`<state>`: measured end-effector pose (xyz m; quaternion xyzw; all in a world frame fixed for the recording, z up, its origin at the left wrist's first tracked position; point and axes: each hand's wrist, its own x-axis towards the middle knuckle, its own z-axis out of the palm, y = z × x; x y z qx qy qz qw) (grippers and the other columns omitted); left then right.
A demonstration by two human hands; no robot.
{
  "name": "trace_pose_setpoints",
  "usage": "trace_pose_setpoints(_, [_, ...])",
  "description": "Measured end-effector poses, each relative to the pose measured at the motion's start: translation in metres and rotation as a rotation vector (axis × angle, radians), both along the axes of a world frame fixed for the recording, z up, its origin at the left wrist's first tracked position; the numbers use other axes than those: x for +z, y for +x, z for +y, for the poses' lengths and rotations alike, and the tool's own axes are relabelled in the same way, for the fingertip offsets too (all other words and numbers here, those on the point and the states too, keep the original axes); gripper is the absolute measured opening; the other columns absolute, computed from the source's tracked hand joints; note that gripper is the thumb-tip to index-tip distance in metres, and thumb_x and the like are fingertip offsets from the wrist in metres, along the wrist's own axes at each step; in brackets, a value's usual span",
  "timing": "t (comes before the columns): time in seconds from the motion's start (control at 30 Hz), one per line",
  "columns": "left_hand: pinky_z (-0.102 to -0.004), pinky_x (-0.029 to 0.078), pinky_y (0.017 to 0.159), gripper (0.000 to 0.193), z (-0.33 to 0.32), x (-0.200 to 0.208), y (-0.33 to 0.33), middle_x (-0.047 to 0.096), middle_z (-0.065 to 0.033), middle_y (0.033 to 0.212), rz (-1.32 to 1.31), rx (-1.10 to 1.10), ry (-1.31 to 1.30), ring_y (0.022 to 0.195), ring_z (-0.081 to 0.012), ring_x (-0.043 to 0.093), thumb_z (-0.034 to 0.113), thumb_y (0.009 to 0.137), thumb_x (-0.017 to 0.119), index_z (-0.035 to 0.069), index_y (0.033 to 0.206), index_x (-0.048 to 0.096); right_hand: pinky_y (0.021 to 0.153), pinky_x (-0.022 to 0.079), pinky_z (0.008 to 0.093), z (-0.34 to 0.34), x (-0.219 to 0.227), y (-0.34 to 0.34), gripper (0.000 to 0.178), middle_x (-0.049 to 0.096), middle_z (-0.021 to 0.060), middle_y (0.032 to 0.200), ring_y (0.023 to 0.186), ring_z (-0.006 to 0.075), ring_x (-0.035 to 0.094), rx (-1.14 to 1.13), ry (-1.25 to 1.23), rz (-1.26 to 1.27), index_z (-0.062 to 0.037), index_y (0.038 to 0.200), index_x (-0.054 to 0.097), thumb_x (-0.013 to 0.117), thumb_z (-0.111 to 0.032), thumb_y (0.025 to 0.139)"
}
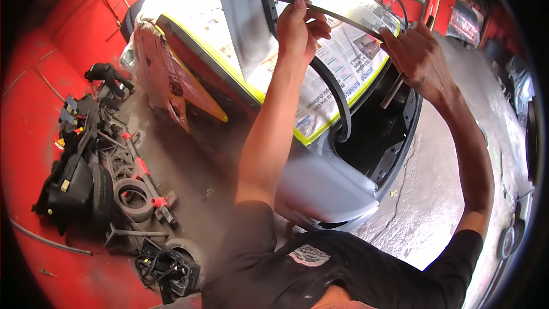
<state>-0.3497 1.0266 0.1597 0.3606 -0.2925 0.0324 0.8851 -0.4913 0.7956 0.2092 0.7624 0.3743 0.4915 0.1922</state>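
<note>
The right hand (418,57) clenches the rod (350,22), which slants above the newspaper (357,68) from the hinge's (341,100) top end toward the paper's right corner. The left hand (302,30) curls at the rod; whether gripping, I cannot tell.

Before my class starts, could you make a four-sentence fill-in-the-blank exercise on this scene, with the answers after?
1. Along the thin metal bar, the hand nearer the curved black hinge is the person's ____ one.
2. The printed sheets spread on the car are pages of ____.
3. The border around these sheets is bright ____.
4. The wall at the picture's left is ____.

Missing words: left; newspaper; yellow; red.
</note>
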Motion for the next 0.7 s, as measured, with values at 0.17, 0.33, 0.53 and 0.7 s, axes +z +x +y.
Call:
trace_pose_setpoints(0.17, [-0.0353,0.054,0.046,0.028,0.004,0.002,0.005,0.063,-0.0146,0.075,0.014,-0.019,0.007,0.053,-0.0258,0.064,0.029,0.105,0.048,0.001,0.106,0.053,0.071,0.047,0.0345,0.000,0.006,0.005,0.034,0.055,0.0048,0.072,0.071,0.0198,0.059,-0.020,-0.030,-0.023,0.0035,0.114,0.062,0.072,-0.009,0.084])
trace_pose_setpoints(0.33, [-0.0315,0.053,0.048,0.029,0.001,0.000,-0.024,0.064,-0.0160,0.082,0.009,0.132,0.247,0.059,-0.0244,0.066,0.027,0.103,0.053,0.001,0.117,0.052,0.066,0.047,0.0368,-0.003,0.005,0.012,0.027,0.059,0.0103,0.072,0.066,0.0253,0.058,-0.014,0.206,0.177,0.0009,0.109,0.066,0.072,-0.009,0.085])
trace_pose_setpoints(0.53, [-0.0587,0.027,0.111,0.090,-0.049,-0.037,-0.086,0.042,-0.0210,0.137,-0.893,0.930,0.454,0.132,-0.0475,0.036,0.036,0.068,0.089,0.004,0.140,0.045,0.056,0.045,0.0398,0.000,0.013,0.020,0.019,0.059,0.0149,0.068,0.059,0.0300,0.057,0.110,0.336,0.276,-0.0004,0.101,0.068,0.070,-0.007,0.082])
trace_pose_setpoints(0.7, [-0.0607,0.034,0.104,0.082,-0.082,0.023,-0.099,0.053,-0.0199,0.117,-1.037,0.815,0.237,0.117,-0.0424,0.051,0.039,0.061,0.089,0.002,0.126,0.055,0.063,0.045,0.0388,-0.014,0.011,0.016,0.027,0.058,0.0132,0.074,0.068,0.0272,0.059,0.089,0.473,0.359,-0.0010,0.102,0.066,0.073,-0.010,0.078])
